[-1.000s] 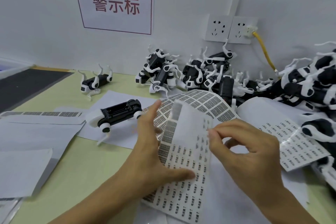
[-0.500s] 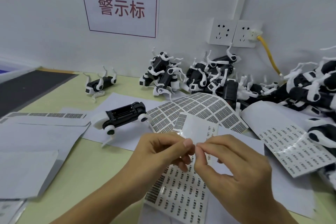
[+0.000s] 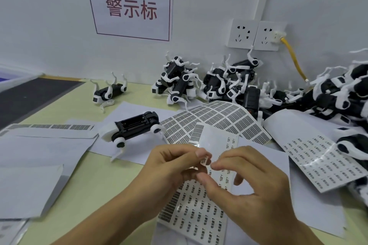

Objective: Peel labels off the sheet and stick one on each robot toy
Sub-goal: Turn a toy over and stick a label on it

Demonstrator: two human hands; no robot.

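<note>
Small white label [image 3: 205, 159] with dark print is off the sheet, pinched at the left hand [image 3: 173, 163] fingertips, just above the label sheet [image 3: 199, 211]. Right hand [image 3: 245, 183] curled beside it, fingertips at the label's edge; can't tell if it's also gripping. Label not yet on a toy. Nearest robot toy [image 3: 135, 128] lies on its side on paper, battery bay showing, near the hands on the left; no label visible on it. Toy pile [image 3: 229, 83] along the wall looks mostly undone. Sheet has many labels left, upper part peeled bare.
</note>
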